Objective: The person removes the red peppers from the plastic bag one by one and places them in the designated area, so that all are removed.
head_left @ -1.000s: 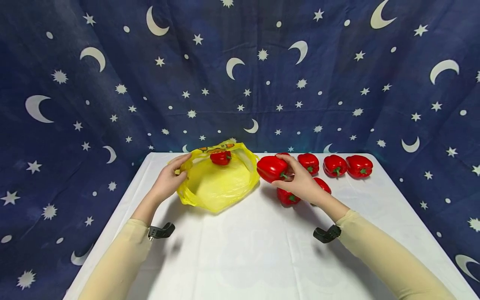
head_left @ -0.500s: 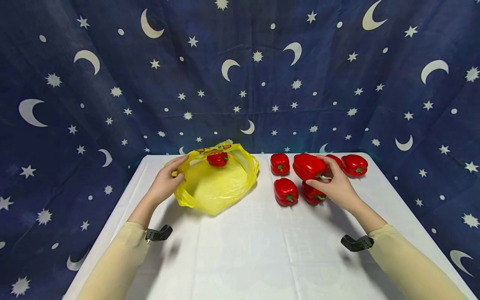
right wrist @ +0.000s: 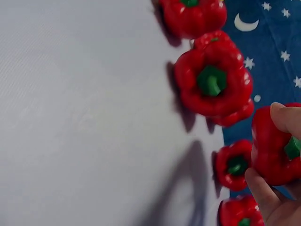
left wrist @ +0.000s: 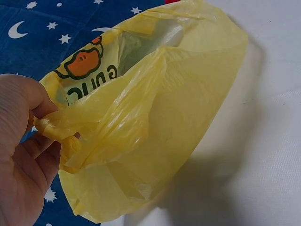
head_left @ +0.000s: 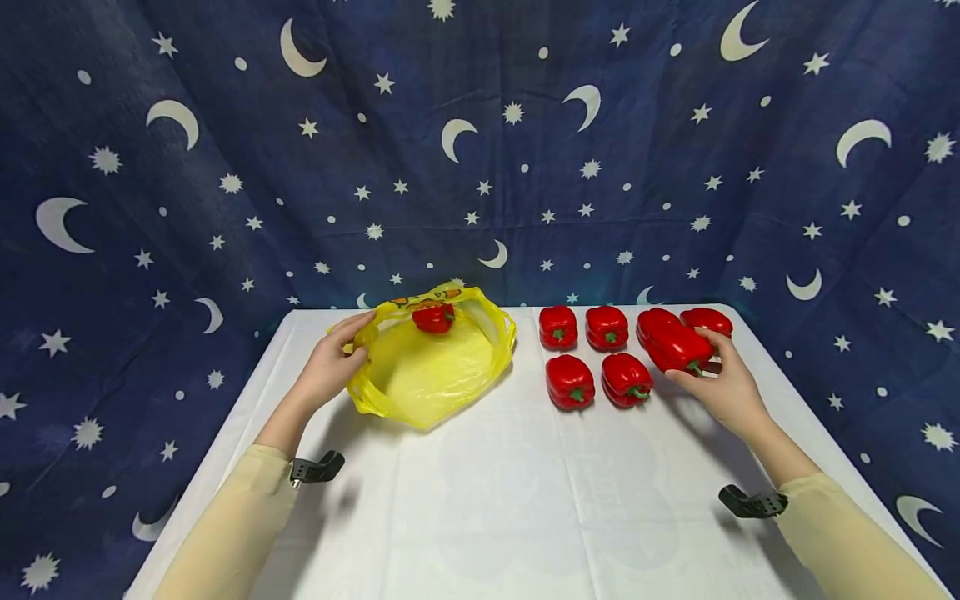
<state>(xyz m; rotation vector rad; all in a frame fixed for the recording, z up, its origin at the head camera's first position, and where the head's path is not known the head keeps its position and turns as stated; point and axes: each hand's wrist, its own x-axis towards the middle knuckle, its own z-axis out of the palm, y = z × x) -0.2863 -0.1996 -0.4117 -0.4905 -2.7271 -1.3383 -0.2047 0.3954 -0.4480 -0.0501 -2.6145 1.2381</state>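
Observation:
My left hand (head_left: 333, 358) grips the left edge of a yellow plastic bag (head_left: 427, 383), whose mouth stands wide. In the left wrist view, thumb and fingers pinch the bag's gathered handle (left wrist: 56, 127). One red bell pepper (head_left: 433, 318) shows inside the bag at its back side. At the right, my right hand (head_left: 723, 379) holds another red bell pepper (head_left: 681, 348) between thumb and fingers, its green stem toward me. In the head view it overlaps a bell pepper (head_left: 649, 318) behind it; the right wrist view shows the held pepper (right wrist: 270, 146) raised beside the others.
Several red bell peppers stand in two rows right of the bag: a front left one (head_left: 570, 383), a front right one (head_left: 627, 381), and back ones (head_left: 558, 327) along the far edge. A white cloth (head_left: 480, 500) covers the table. A dark starry curtain (head_left: 480, 150) hangs behind.
My right hand has carried the held bell pepper rightward, away from the bag and past the front row toward the far right peppers. My left hand stays on the bag.

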